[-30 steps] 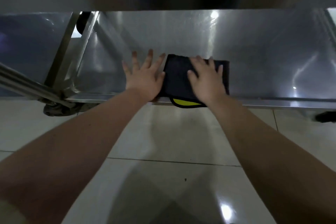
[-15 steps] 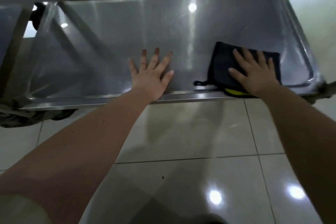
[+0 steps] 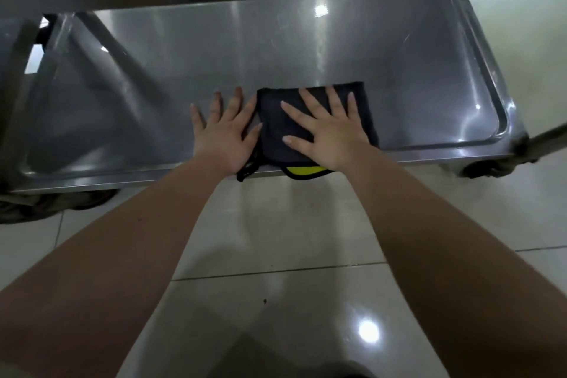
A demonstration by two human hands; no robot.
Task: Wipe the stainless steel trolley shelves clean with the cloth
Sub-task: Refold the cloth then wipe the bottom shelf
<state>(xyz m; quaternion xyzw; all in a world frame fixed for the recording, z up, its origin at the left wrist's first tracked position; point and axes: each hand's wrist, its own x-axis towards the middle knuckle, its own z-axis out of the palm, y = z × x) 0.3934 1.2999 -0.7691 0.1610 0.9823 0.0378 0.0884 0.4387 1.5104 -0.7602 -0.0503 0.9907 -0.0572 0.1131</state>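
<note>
Pressing cloth (image 3: 271, 129): right hand (image 3: 325, 135) flat; yellow corner (image 3: 305, 169) overhanging shelf (image 3: 306, 49) front.

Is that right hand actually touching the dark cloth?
Touching: the head view shows the right hand lying flat on the cloth, fingers spread over it.

Just one head cam, wide-angle, looking forward and down from close above the front edge of the trolley shelf (image 3: 399, 70), with floor tiles (image 3: 276, 224) across the bottom half.
</note>
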